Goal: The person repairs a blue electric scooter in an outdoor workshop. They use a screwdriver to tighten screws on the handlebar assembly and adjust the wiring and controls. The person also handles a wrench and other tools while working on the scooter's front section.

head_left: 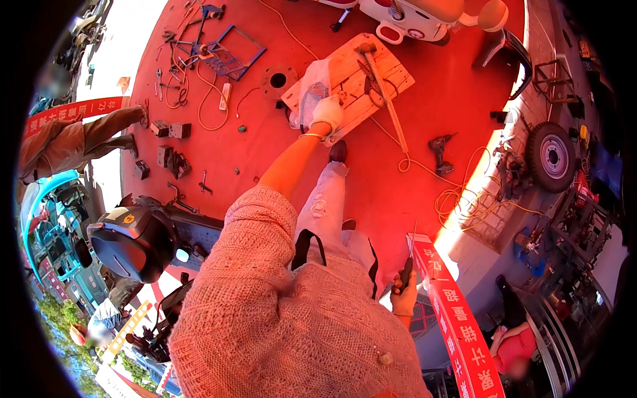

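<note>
My left arm reaches forward to a low wooden plank board (391, 63) on the red floor. There my left hand (328, 113), pale in the bright light, is closed beside a clear plastic bag (314, 89); what its fingers hold is hidden. A long-handled hammer (385, 96) lies across the board, its handle end overhanging the near right edge. Under the handle is a dark tool (373, 87) that I cannot make out. Low at my right side, my right hand (403, 298) grips a screwdriver (407, 270) by its dark handle, the thin shaft pointing up.
A cordless drill (441, 152) and a yellow hose (458, 199) lie to the right, near a wheel (552, 157). At far left are a blue metal frame (232, 53) and scattered tools. A scooter (415, 16) stands ahead; a red banner (458, 325) is beside me. A person walks at left.
</note>
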Tool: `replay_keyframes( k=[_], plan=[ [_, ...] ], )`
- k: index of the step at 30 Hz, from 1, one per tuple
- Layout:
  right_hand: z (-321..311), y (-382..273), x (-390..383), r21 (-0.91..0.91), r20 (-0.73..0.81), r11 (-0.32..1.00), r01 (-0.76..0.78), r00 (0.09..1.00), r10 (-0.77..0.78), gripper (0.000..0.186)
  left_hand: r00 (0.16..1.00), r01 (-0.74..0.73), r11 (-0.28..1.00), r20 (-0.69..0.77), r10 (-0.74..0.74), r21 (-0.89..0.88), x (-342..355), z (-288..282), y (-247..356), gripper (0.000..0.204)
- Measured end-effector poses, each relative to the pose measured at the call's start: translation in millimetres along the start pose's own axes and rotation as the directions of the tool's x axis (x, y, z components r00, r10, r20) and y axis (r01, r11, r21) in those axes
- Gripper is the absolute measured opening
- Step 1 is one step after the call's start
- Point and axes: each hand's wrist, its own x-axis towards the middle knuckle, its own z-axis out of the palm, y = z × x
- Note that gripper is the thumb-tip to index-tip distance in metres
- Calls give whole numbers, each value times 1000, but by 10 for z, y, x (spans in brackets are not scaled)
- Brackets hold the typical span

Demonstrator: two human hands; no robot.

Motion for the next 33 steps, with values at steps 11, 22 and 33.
replay_keyframes(
  k=[11, 22, 33],
  plan=[
    [821, -353, -257, 35, -85, 996, -77, 993, 80, 49, 972, 202, 934, 56, -228, 296, 1075, 323, 158, 25],
    [813, -520, -92, -11, -36, 1000, 5, 999, -6, 48, 987, 105, 901, -65, -146, -422, 904, 215, 91, 22],
    [608, -752, 426, -365, 510, 880, 303, 856, -83, 45, 947, 296, 209, 258, -193, -932, -2103, -707, -50, 23]
  ],
)
